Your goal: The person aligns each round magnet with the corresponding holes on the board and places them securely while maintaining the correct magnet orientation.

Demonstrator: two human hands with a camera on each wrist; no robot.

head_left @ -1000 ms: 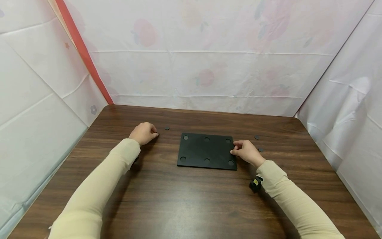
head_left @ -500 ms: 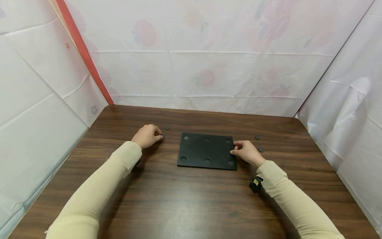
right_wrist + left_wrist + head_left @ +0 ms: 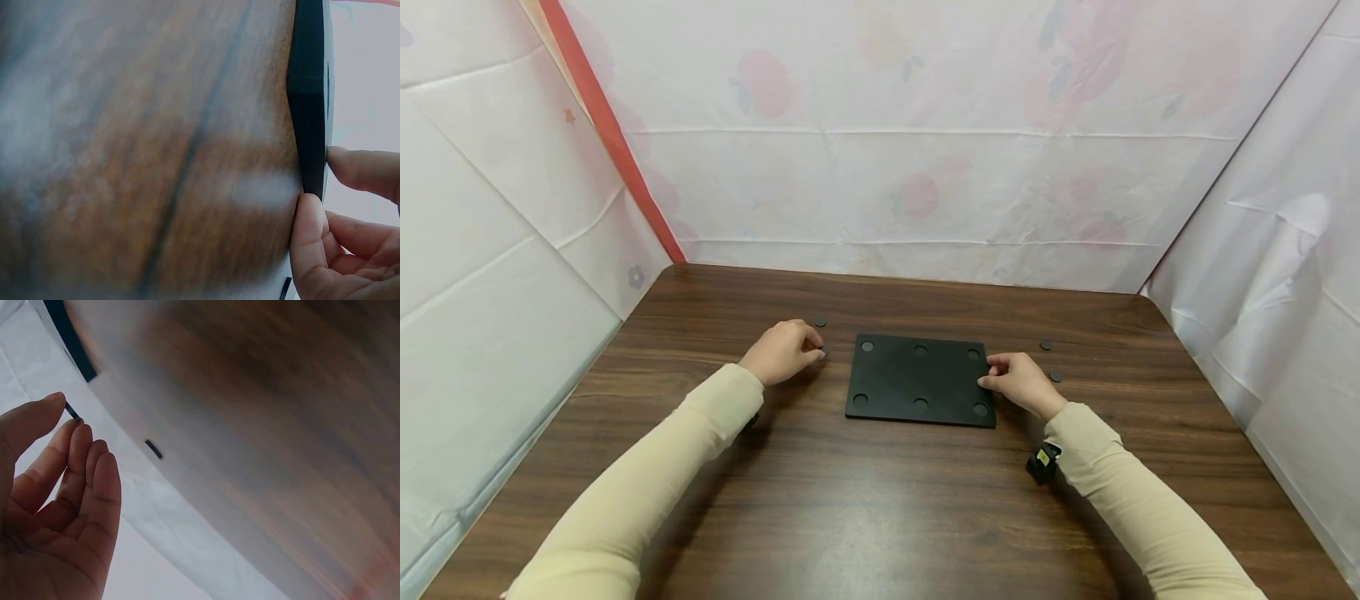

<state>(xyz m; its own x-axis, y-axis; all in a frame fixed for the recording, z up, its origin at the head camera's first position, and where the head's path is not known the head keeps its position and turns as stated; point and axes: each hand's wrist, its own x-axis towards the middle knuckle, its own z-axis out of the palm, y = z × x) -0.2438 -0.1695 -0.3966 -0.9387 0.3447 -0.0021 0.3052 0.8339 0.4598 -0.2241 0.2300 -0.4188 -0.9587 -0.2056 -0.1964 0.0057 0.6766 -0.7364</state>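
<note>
A thin dark disc (image 3: 73, 411) is pinched between the thumb and forefinger of my left hand (image 3: 781, 353), just left of the board; in the head view only a sliver of it shows. The flat black board (image 3: 917, 379) lies on the table with several round recesses along its long sides. Its far-left recess looks lighter than the others. My right hand (image 3: 1021, 382) holds the board's right edge. In the right wrist view the thumb (image 3: 359, 170) lies on the top face and a curled finger (image 3: 309, 228) meets the side.
One loose disc (image 3: 820, 322) lies behind my left hand. Two more, a farther disc (image 3: 1046, 345) and a nearer disc (image 3: 1056, 377), lie right of the board. White patterned cloth (image 3: 880, 167) hangs behind the brown wooden table (image 3: 865, 500) and at both sides.
My left hand has moved right and slightly nearer, carrying the disc towards the board. My right hand and the board have stayed in place.
</note>
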